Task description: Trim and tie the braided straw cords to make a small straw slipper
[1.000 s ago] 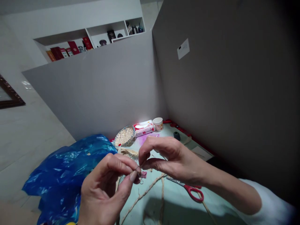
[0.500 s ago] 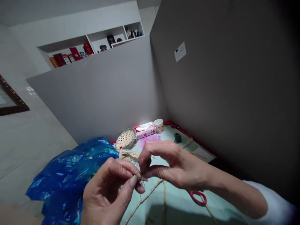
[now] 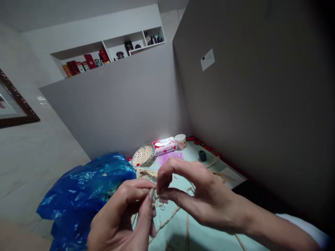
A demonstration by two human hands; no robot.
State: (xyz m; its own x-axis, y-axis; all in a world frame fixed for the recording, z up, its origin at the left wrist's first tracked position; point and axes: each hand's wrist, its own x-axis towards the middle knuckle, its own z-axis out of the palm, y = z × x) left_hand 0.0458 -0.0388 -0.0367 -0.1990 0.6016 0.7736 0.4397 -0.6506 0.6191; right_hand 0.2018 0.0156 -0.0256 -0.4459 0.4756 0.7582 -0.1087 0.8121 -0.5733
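My left hand (image 3: 123, 214) is closed in a pinch in the lower middle of the view, with a pale straw cord (image 3: 156, 197) between its fingertips. My right hand (image 3: 201, 193) pinches at the same spot from the right, thumb and index finger almost touching the left fingertips. Just under them shows a small pink clip (image 3: 163, 201) with a wire loop, partly hidden by the fingers. A braided straw cord (image 3: 169, 220) runs slantwise over the table below the hands, and a second length (image 3: 187, 230) hangs straight down beside it.
A blue plastic bag (image 3: 86, 195) bulges at the left. Behind the hands stand a woven basket (image 3: 143, 156), a tissue pack (image 3: 165, 146) and a paper cup (image 3: 180, 141). A dark spool-like object (image 3: 202, 156) sits on the pale green table (image 3: 206, 226). Grey panels (image 3: 125, 108) enclose the back and right.
The camera view has shifted slightly, moving the background rightward. My left fingers have drawn closer together and turned upright at the pinch. The red scissors handle is now hidden behind my right forearm.
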